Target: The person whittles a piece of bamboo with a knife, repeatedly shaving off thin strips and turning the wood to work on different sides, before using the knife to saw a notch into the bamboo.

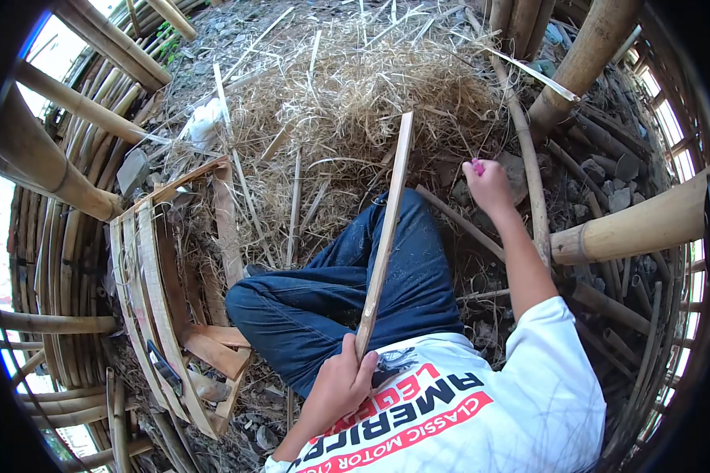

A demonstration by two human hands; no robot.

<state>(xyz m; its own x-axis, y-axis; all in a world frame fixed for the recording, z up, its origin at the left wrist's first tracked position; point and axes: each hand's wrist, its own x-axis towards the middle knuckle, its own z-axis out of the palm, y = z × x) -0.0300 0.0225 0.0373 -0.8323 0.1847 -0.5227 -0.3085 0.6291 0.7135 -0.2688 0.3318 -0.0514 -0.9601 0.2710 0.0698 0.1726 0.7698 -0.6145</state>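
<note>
My left hand (344,384) is closed around the lower end of a long bamboo strip (390,213) at my lap. The strip slants up and away from me, over my crossed legs in blue jeans (418,268). Out to the right, my right hand (491,186) grips a knife by its pink handle (478,166). Its thin blade points up and left and is hard to make out against the shavings. The knife and the strip are apart.
A heap of curly bamboo shavings (371,94) lies ahead, with loose strips across it. To my left is a slatted wooden crate (154,292). Thick bamboo poles (639,225) stand around on both sides. A white plastic bag (205,122) and stones (623,193) lie on the ground.
</note>
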